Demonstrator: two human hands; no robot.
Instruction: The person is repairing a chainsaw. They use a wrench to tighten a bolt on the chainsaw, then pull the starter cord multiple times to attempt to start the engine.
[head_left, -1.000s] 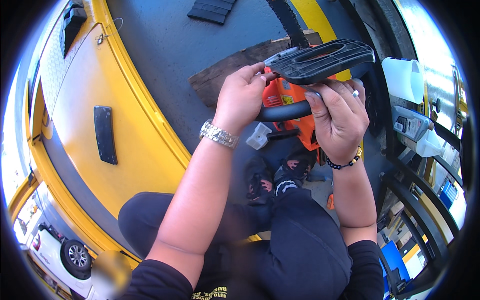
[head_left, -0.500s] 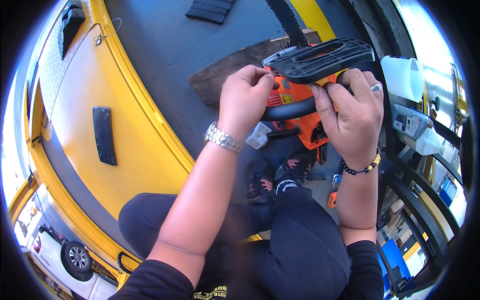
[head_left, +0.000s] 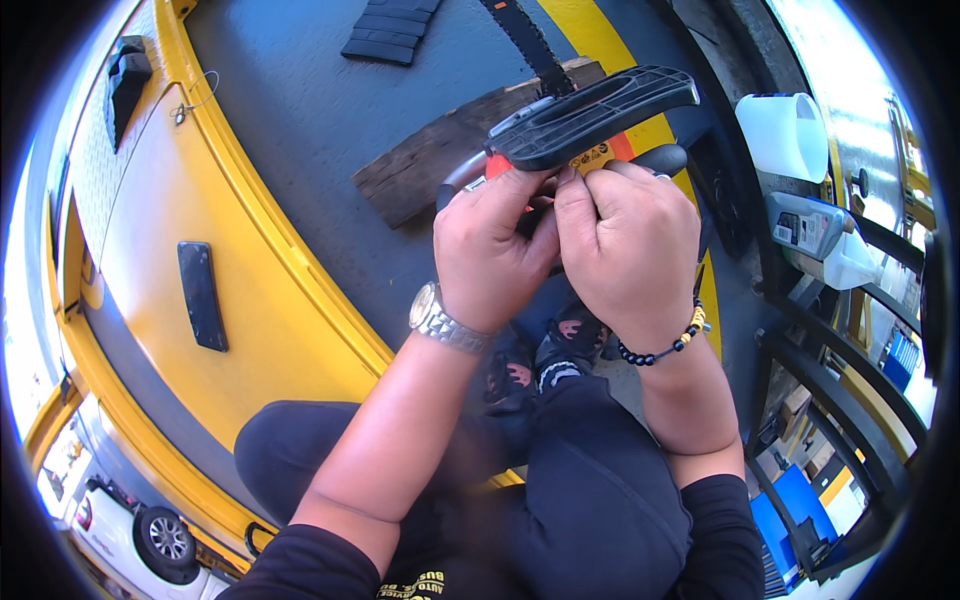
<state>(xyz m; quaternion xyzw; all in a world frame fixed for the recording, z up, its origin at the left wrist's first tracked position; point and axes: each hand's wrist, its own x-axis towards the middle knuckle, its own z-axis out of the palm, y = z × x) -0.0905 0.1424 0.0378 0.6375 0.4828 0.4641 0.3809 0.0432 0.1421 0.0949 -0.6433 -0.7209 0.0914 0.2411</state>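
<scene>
An orange chainsaw (head_left: 622, 147) stands in front of me, its black hand guard (head_left: 600, 112) turned up toward me. Its bar and chain (head_left: 530, 45) point away, past the wooden beam. My left hand (head_left: 497, 245) is closed against the near side of the saw, fingertips tucked under the guard. Beside it, almost touching, my right hand (head_left: 632, 250) is curled with thumb and fingers pressed together just below the guard. Whatever the fingers grip is hidden by the hands. Most of the saw's body lies out of sight behind them.
A rough wooden beam (head_left: 430, 160) lies beyond the saw, with a black ribbed pad (head_left: 390, 30) farther off. To the left, a dark phone-like slab (head_left: 202, 295) rests on a yellow panel (head_left: 270, 320). At right are a white container (head_left: 785, 135), a grey bottle (head_left: 805, 225) and black rails (head_left: 830, 390).
My right hand has moved left, close to my left hand. The saw has turned and shifted left in view, and its orange body and black handle are now mostly covered.
</scene>
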